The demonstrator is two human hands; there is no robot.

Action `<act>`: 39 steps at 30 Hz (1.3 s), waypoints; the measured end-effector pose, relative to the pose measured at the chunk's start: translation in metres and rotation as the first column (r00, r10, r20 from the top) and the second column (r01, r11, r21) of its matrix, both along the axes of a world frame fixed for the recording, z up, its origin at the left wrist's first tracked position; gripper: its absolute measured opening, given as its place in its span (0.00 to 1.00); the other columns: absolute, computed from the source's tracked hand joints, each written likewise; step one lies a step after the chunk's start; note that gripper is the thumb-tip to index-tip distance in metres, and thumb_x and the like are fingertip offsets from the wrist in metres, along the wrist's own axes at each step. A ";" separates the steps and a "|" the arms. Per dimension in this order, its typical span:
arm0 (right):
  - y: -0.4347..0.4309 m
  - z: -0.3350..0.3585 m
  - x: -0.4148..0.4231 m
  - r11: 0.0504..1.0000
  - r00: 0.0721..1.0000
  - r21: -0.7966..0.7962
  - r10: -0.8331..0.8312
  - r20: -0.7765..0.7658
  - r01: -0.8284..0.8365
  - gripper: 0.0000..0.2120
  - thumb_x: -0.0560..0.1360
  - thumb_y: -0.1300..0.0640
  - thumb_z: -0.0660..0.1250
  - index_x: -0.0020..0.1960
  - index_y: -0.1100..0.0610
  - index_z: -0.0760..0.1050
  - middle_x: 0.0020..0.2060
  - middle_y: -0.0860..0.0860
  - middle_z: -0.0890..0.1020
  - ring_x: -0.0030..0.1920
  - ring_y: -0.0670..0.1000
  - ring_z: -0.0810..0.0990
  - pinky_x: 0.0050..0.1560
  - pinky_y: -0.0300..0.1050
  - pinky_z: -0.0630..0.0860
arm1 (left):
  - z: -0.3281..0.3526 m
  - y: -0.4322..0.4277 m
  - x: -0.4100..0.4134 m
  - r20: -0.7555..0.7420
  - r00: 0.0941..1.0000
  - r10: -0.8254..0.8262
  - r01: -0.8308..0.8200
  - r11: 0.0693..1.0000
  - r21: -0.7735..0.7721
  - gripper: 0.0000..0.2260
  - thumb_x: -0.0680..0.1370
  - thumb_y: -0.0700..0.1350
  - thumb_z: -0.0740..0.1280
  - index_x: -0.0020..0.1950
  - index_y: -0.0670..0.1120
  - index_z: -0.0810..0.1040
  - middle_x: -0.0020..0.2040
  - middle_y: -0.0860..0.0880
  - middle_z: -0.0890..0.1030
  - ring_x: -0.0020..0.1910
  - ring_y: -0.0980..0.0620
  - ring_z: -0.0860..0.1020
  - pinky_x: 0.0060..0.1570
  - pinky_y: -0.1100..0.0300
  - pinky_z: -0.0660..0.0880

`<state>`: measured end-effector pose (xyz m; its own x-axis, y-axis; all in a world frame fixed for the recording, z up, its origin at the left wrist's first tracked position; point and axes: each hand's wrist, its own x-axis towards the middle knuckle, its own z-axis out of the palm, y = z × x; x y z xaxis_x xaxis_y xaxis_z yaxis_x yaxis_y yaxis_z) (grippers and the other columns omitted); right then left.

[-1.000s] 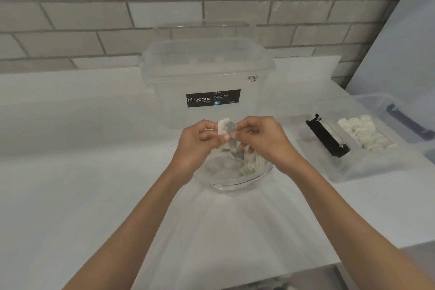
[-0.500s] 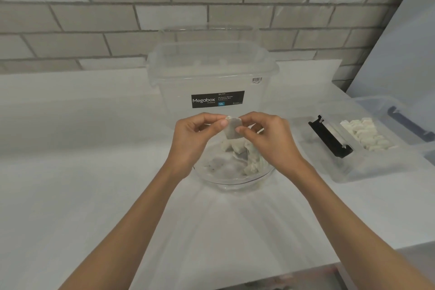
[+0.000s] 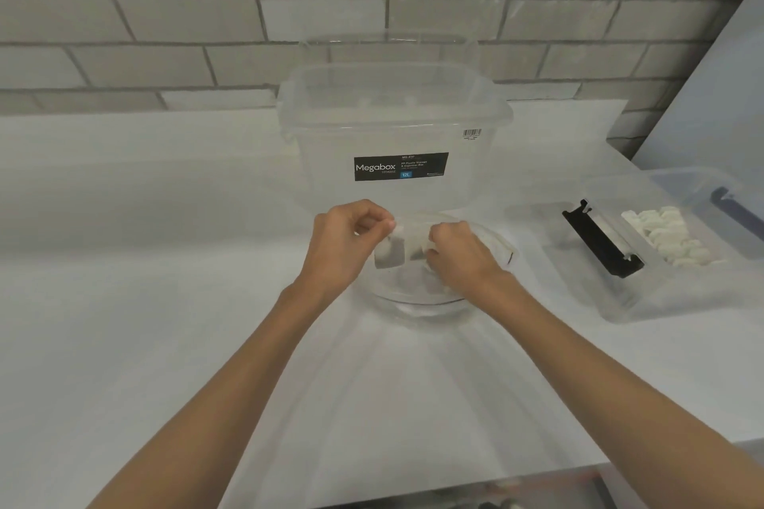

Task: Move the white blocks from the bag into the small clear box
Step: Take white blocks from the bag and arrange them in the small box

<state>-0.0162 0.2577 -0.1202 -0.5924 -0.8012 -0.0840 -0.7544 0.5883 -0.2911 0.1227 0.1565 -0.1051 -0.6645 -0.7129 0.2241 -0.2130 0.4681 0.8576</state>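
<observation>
hands (image 3: 347, 246) (image 3: 461, 258) pinching clear plastic bag (image 3: 397, 249), round bowl (image 3: 417, 304)

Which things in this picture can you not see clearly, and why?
Head view only:
- How many blocks the bag holds: blurred; the left hand and right hand cover its edges.
- Contents of the bowl: behind both hands.
- Small print on the label: too small.
- Tub at right: cut off by the frame edge.
</observation>
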 end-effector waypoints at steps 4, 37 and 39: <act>-0.011 -0.010 0.004 0.993 0.990 0.115 0.002 -0.143 0.014 0.14 0.79 0.58 0.61 0.62 0.63 0.71 0.58 0.60 0.75 0.57 0.62 0.77 0.45 0.47 0.68 | -0.004 0.000 -0.001 0.032 0.999 -0.004 0.002 0.998 0.056 0.02 0.76 0.44 0.71 0.43 0.49 0.83 0.38 0.50 0.83 0.34 0.63 0.77 0.38 0.76 0.70; 0.086 0.117 -0.081 0.759 0.619 -0.557 0.268 0.739 0.337 0.04 0.73 0.66 0.70 0.48 0.63 0.81 0.37 0.56 0.83 0.36 0.48 0.82 0.36 0.36 0.78 | 0.055 0.058 -0.077 -0.162 0.956 -0.245 0.292 0.856 0.427 0.07 0.73 0.48 0.73 0.45 0.45 0.81 0.47 0.45 0.84 0.43 0.57 0.80 0.47 0.60 0.75; 0.092 0.114 -0.087 0.703 0.564 -0.568 0.283 0.776 0.428 0.02 0.74 0.67 0.68 0.45 0.63 0.79 0.36 0.56 0.83 0.37 0.48 0.84 0.37 0.36 0.79 | 0.056 0.065 -0.086 -0.187 0.956 -0.227 0.289 0.839 0.462 0.10 0.70 0.50 0.74 0.46 0.46 0.81 0.47 0.48 0.84 0.44 0.57 0.79 0.47 0.60 0.75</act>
<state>-0.1029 0.3492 -0.0063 -0.6178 -0.7859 -0.0279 0.0315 0.0107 -0.9994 0.0370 0.2217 -0.0490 -0.8298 -0.5579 -0.0107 -0.0238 0.0161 0.9996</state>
